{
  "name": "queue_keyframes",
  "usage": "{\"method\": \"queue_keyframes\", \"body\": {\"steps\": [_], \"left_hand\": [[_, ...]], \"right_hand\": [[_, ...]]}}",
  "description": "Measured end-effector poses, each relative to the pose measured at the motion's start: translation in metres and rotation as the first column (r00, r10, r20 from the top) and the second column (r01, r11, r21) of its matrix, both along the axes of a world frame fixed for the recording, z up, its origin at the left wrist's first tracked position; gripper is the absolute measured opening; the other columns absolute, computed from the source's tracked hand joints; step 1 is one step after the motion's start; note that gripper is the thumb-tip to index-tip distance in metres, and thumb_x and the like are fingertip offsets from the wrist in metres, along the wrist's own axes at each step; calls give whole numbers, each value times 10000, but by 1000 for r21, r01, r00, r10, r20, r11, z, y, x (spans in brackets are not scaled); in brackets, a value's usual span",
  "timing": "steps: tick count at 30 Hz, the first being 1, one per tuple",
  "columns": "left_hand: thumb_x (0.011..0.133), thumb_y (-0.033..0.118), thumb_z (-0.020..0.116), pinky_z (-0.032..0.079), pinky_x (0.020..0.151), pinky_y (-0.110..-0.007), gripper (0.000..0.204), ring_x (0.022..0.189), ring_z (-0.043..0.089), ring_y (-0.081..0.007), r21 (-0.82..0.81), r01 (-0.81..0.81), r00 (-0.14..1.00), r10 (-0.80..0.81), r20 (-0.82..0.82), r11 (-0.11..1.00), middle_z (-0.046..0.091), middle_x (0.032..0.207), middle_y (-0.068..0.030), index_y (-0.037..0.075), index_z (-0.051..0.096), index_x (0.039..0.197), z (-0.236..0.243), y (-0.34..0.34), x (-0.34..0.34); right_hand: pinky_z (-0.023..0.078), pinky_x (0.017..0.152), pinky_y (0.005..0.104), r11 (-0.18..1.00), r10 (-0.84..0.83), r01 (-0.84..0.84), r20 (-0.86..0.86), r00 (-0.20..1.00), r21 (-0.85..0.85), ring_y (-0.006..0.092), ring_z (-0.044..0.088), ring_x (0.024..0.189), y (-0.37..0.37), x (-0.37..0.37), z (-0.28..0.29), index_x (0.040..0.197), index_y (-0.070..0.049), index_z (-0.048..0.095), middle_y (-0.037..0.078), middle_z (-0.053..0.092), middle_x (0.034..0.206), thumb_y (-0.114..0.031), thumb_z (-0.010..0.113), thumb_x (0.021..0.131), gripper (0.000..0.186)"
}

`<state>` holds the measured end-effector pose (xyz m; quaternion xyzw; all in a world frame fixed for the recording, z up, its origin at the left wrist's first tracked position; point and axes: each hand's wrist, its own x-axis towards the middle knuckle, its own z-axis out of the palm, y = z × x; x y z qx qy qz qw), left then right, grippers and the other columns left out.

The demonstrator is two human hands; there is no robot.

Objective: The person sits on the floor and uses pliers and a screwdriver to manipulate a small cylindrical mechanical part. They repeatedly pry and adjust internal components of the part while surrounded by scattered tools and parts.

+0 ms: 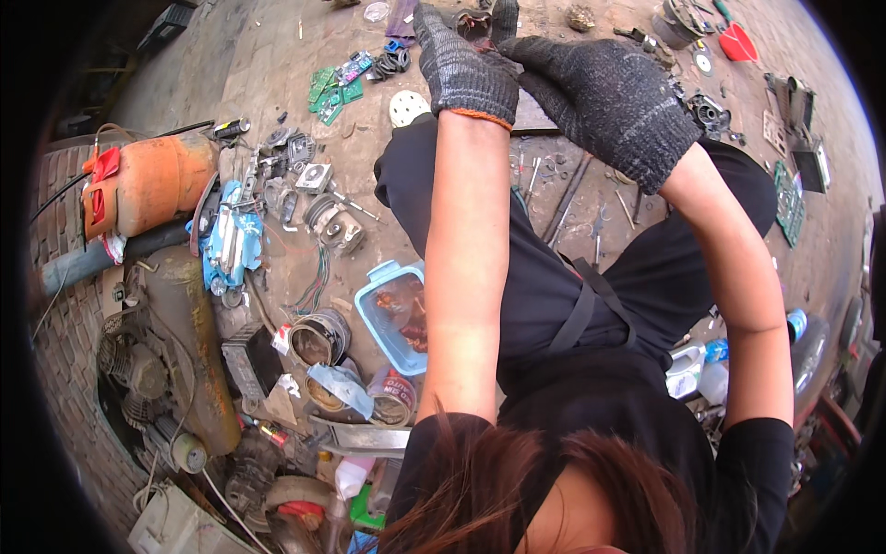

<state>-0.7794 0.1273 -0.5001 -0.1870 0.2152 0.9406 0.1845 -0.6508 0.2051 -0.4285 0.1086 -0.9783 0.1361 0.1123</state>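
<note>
Part (473, 26) gripped in left hand (469, 74); right hand (604, 102) close beside, grip unclear. Bulky gloves (637, 115) could dull feel, letting part slip.

Large pale lettering is printed on the round red-and-grey can (394, 397); any other markings are too small or blurred to read.

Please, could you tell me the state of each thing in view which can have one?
Left hand: gloved, close to the right
Right hand: gloved
Small reddish thing: between fingers, grip unclear
Orange gas bottle: stained, valve position unclear
Blue basket: lidless, things inside
Metal tin: lidless
Green circuit boards: lying close together
</note>
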Motion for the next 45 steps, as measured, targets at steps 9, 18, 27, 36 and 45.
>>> {"method": "queue_keyframes", "body": {"steps": [9, 18, 27, 36, 45], "left_hand": [[962, 372, 458, 582, 692, -310, 429, 623, 550, -126, 187, 23, 973, 21, -231, 982, 540, 651, 7, 16, 550, 1181, -1, -10, 5], [964, 395, 438, 577, 717, -343, 413, 645, 566, -151, 122, -9, 979, 34, -202, 993, 549, 659, -4, 63, 555, 1180, -3, -2, 7], [952, 360, 460, 562, 667, -320, 387, 586, 546, -142, 170, 3, 964, 42, -264, 985, 540, 631, 7, 54, 573, 1160, -27, -5, -6], [886, 247, 569, 522, 509, -268, 194, 477, 508, -101, -11, -23, 990, 22, -142, 1000, 504, 572, 40, 109, 647, 998, -4, 0, -1], [887, 558, 475, 504, 650, -410, 480, 771, 562, -213, -145, 5, 1000, -9, -22, 989, 573, 866, -64, 85, 552, 921, -46, 5, 4]], "right_hand": [[500, 800, 385, 964, -142, 117, -89, 986, -241, 340, 620, 953, 3, 18, -3, 1147, -87, 621, 171, 643, 1041, -191, 592, 880, 288], [499, 805, 374, 968, -108, 74, -132, 985, -238, 323, 637, 937, 7, 8, 3, 1131, -60, 628, 181, 648, 1036, -196, 592, 878, 289], [512, 755, 394, 977, -130, 100, -156, 979, -186, 328, 650, 862, -3, 5, -3, 1118, -90, 641, 163, 663, 983, -243, 601, 874, 292], [507, 691, 441, 986, -148, 142, -65, 987, -86, 311, 656, 762, -3, 7, -13, 1083, -101, 627, 157, 665, 811, -261, 523, 891, 270], [509, 653, 434, 993, -80, 82, -32, 996, 89, 295, 665, 768, 2, 8, -30, 1103, -111, 591, 139, 663, 783, -186, 531, 849, 271]]}}
